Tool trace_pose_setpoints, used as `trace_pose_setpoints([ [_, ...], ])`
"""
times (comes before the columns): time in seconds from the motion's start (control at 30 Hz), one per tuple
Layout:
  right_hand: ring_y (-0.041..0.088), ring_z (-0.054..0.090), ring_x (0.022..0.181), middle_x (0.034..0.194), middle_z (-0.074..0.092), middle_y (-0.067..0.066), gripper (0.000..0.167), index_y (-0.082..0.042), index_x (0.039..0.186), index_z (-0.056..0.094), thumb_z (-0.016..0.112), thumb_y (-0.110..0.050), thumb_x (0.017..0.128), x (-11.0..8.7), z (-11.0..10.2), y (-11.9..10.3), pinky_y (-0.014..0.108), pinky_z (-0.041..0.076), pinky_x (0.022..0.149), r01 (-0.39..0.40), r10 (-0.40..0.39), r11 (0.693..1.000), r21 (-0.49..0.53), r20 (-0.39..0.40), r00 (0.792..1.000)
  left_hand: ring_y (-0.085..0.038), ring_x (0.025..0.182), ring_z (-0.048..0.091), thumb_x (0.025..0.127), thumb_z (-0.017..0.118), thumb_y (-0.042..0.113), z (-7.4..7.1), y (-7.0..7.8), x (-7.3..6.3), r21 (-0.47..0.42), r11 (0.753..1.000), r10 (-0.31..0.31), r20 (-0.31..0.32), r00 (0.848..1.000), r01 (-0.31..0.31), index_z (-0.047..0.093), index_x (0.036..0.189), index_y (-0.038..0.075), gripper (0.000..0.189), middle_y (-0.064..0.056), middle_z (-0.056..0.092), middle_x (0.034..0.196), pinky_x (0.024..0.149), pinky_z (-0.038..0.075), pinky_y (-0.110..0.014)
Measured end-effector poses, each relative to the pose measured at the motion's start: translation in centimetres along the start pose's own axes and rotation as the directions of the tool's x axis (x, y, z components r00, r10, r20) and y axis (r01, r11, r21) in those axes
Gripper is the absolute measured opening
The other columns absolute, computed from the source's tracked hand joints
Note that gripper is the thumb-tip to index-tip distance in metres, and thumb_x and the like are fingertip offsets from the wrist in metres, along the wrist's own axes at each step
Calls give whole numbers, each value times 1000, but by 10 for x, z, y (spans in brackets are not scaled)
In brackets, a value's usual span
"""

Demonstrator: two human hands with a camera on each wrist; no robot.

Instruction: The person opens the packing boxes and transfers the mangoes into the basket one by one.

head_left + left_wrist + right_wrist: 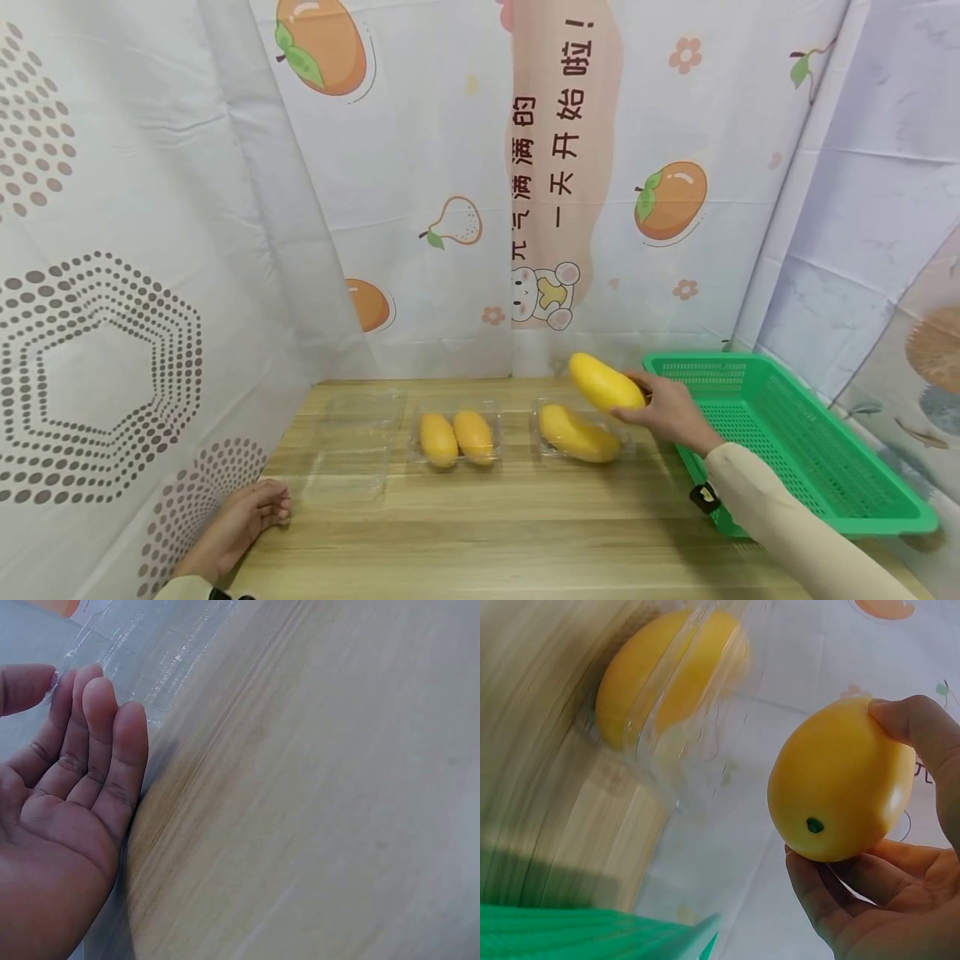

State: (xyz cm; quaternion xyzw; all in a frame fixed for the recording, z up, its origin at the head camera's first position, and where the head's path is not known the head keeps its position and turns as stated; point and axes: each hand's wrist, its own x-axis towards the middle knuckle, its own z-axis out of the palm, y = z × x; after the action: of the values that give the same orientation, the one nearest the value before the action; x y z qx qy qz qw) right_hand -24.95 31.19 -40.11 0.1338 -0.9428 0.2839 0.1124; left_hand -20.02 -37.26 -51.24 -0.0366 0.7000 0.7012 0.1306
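Observation:
A yellow mango (606, 382) is up in the air in my right hand (671, 410), pinched between thumb and fingers at one end. The right wrist view shows this mango (836, 780) with a dark green stem spot. Just below it, a clear plastic box (628, 447) on the table holds another mango (577, 435). My left hand (243, 518) rests at the table's left edge, palm facing inward and fingers loosely bent, holding nothing. Near its fingertips in the left wrist view lies clear plastic (165, 652).
A green basket (862, 475) stands on the right. Two mangoes (456, 437) sit in a clear box (495, 408) at the middle back. Further left is a transparent container (348, 454) with nothing visible inside. Printed curtains (420, 125) enclose the back and sides of the wooden table (480, 542).

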Motion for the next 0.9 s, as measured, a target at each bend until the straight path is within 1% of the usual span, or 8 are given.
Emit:
trace_pose_setpoints([
  [0.1, 23, 64, 92, 116, 70, 14, 74, -1, 139, 60, 83, -47, 85, -3, -4, 5, 37, 53, 73, -13, 13, 1000, 2, -3, 1000, -15, 84, 64, 109, 49, 15, -1, -2, -1, 1, 1000, -8, -1, 1000, 8, 67, 106, 0, 23, -5, 66, 96, 82, 57, -35],
  [0.27, 31, 66, 102, 125, 67, 21, 81, 2, 143, 55, 81, -50, 86, -12, -13, 13, 39, 56, 75, -56, 56, 998, 17, 2, 998, -15, 85, 64, 109, 49, 15, -2, -4, -1, -4, 1000, -10, 2, 1000, 10, 68, 106, 0, 24, -6, 67, 97, 82, 57, -34],
  [0.4, 36, 65, 107, 128, 65, 26, 85, 4, 145, 52, 79, -51, 87, -17, -22, 19, 44, 57, 77, -78, 78, 997, 27, 1, 997, -15, 85, 64, 109, 48, 15, -2, -3, -1, -3, 1000, -8, 6, 1000, 8, 68, 107, 1, 24, -6, 67, 97, 82, 57, -34],
  [0.53, 36, 65, 108, 130, 64, 26, 85, 4, 146, 51, 78, -53, 88, -21, -29, 24, 45, 57, 79, -93, 93, 995, 30, 3, 996, -15, 85, 65, 109, 48, 14, -1, -1, -2, -5, 1000, -2, 9, 1000, 2, 68, 107, 1, 24, -5, 67, 97, 82, 57, -34],
  [0.73, 37, 65, 107, 132, 63, 28, 86, 4, 146, 51, 77, -55, 89, -27, -41, 34, 42, 56, 76, -115, 115, 993, 11, 4, 993, -15, 85, 65, 110, 47, 17, 0, -1, -2, -16, 1000, -12, -10, 1000, 12, 68, 107, 1, 26, -5, 68, 96, 83, 57, -33],
  [0.9, 36, 65, 106, 134, 61, 31, 88, 5, 147, 49, 75, -57, 89, -34, -55, 41, 41, 55, 73, -145, 146, 989, -5, 19, 989, -15, 85, 65, 110, 47, 18, 0, -2, -1, -24, 1000, -19, -20, 1000, 18, 68, 107, 2, 27, -5, 68, 96, 83, 57, -34],
])
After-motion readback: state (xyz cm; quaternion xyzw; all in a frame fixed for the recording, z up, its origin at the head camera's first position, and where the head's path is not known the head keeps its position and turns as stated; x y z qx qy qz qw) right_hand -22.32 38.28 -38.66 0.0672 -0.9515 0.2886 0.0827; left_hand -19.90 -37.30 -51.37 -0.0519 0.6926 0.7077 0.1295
